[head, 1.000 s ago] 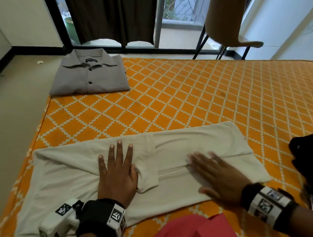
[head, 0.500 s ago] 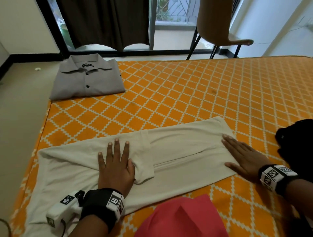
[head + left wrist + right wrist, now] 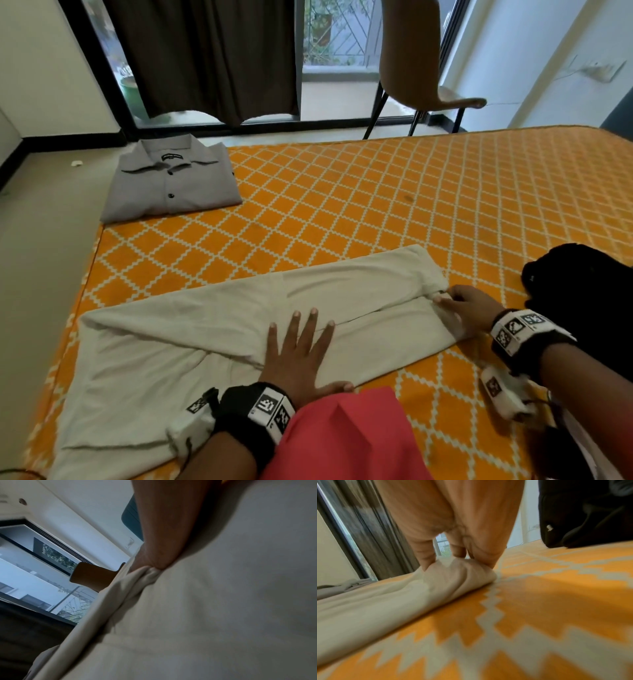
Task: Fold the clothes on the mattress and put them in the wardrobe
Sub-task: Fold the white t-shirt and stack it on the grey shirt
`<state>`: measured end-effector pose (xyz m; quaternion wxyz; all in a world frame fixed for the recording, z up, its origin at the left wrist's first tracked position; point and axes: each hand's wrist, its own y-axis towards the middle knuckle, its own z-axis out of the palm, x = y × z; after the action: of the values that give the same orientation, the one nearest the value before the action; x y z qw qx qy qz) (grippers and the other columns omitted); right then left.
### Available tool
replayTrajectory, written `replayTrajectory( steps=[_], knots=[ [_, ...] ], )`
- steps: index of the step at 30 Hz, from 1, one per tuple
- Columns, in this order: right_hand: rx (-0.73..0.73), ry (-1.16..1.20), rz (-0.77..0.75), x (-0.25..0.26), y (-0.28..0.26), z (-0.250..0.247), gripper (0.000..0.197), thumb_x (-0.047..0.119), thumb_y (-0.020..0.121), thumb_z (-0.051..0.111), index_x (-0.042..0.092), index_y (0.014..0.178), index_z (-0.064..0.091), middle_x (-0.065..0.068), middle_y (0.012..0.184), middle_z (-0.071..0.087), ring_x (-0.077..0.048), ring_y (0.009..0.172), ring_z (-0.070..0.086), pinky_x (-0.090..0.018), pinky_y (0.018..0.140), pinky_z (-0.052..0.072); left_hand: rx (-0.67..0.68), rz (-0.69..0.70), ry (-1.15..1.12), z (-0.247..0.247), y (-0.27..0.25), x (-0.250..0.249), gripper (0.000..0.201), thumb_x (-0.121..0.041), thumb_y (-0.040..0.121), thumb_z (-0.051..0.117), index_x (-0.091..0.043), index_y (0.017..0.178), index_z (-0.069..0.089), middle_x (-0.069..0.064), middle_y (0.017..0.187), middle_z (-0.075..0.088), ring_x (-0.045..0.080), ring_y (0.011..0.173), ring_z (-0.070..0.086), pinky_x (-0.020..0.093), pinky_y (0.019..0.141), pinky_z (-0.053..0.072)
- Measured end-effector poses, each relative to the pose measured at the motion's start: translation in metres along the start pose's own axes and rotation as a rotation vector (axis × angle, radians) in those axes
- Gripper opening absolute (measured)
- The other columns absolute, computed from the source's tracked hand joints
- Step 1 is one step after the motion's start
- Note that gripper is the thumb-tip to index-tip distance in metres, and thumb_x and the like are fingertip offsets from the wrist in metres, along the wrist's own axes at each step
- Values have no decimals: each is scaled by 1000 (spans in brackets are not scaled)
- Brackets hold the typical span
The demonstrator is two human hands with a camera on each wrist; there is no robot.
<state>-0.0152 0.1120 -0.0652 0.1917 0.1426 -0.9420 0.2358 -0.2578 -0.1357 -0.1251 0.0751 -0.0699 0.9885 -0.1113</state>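
Observation:
A cream T-shirt lies partly folded lengthways across the near side of the orange patterned mattress. My left hand presses flat on its middle with straight, spread fingers. My right hand is at the shirt's right end, where its fingers pinch the bunched hem against the mattress. In the left wrist view the cream cloth fills most of the picture, with the palm pressed on it. A folded grey button shirt sits at the far left corner.
A black garment is heaped at the mattress's right edge, just beyond my right hand. A brown chair stands behind the mattress by the glass door with dark curtains. Pink cloth covers the bottom of the head view. Bare floor lies to the left.
My right hand slid rightwards along the shirt from its middle to the right end and now pinches the hem. My left hand stayed pressed flat on the shirt.

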Motion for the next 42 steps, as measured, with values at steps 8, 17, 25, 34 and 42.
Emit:
replayTrajectory(
  steps=[8,17,25,34,42],
  knots=[
    [67,438,-28,12,22,-6,82,20,85,74,34,147,22,-5,136,42,-27,124,46,-47,100,42,139,-10,-84,-3,2,-2,108,-96,34,-26,-42,124,-49,-5,142,-52,25,132,-47,54,93,-37],
    [-145,-291,-448,98,-28,15,54,15,92,54,19,145,43,-3,157,21,-31,126,49,-33,93,44,-43,-22,-730,-30,-14,13,114,-94,63,29,-27,153,9,-11,161,6,10,149,7,40,122,2],
    [145,-264,-721,182,-67,79,45,12,91,55,14,136,54,-11,136,43,-33,110,55,-32,92,43,-57,-420,-1989,-77,-20,7,25,-40,93,59,-19,106,57,12,110,61,26,102,63,30,80,53],
    [-28,179,-629,135,-50,81,47,-8,91,40,33,111,52,5,103,64,-10,67,65,-25,61,53,-101,-547,-1804,-45,-6,6,126,-64,47,87,-9,146,32,7,118,67,21,105,67,43,96,52],
    [-56,-356,-789,105,-42,97,58,54,98,31,23,145,42,4,154,34,-18,142,30,-41,115,27,-139,-506,-1399,-57,14,0,69,-25,72,83,-18,128,44,-6,113,62,13,104,59,28,91,48]
  ],
)
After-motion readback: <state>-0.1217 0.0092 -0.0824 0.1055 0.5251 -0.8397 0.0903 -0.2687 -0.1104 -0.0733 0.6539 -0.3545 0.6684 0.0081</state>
